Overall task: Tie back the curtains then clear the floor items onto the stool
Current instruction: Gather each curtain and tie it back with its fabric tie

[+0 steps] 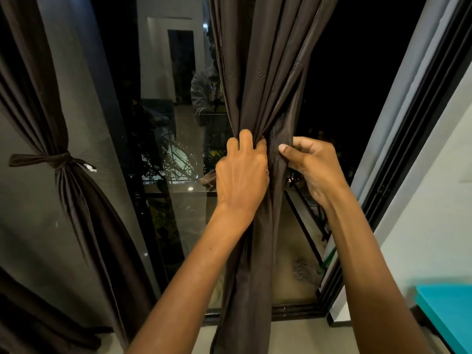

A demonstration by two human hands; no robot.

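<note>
A dark brown curtain (265,72) hangs in front of the glass door, bunched together at its middle. My left hand (242,172) grips the gathered folds from the left. My right hand (310,162) pinches a strip of the same brown fabric against the bunch from the right. A loose end of the brown tie strip (208,178) pokes out left of my left hand. At the left, a second brown curtain (84,200) is cinched with a knotted brown tie (55,160). No floor items show.
The dark glass door (173,123) reflects the room. Its black frame (398,162) runs along a white wall (434,213) at the right. A turquoise surface with a dark edge (449,315) sits at the lower right. Pale floor (293,335) lies below the curtain.
</note>
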